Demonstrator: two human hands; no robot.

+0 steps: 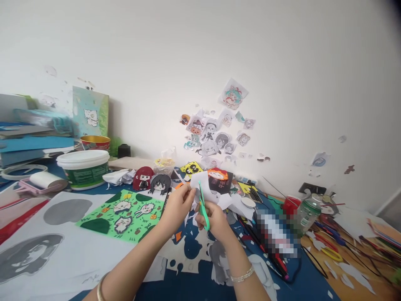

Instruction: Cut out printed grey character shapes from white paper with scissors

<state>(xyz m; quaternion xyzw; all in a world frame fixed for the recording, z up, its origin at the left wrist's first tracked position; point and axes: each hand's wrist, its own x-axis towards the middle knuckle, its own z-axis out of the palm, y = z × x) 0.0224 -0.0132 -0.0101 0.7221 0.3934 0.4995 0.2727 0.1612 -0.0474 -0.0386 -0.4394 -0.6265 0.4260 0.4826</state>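
My right hand [211, 219] grips a pair of green scissors [203, 209], its fingers wrapped round the handles. The blades point up and lie against a piece of white paper [199, 180]. My left hand [181, 205] pinches this paper at its lower left edge, close to the blades. Beneath both hands, paper offcuts [184, 257] and an orange scrap [178, 236] lie on the dark blue table cover [191, 284]. Left of my left hand is a green sheet [120, 215] with drawn animals on it.
A large white sheet [46, 267] with grey drawings covers the left front. Behind it stands a white-lidded tub [83, 167]. On the right are a glass jar [308, 213], a red cup [291, 205] and yellow-handled scissors [332, 254]. Paper cut-outs [210, 129] are stuck on the wall.
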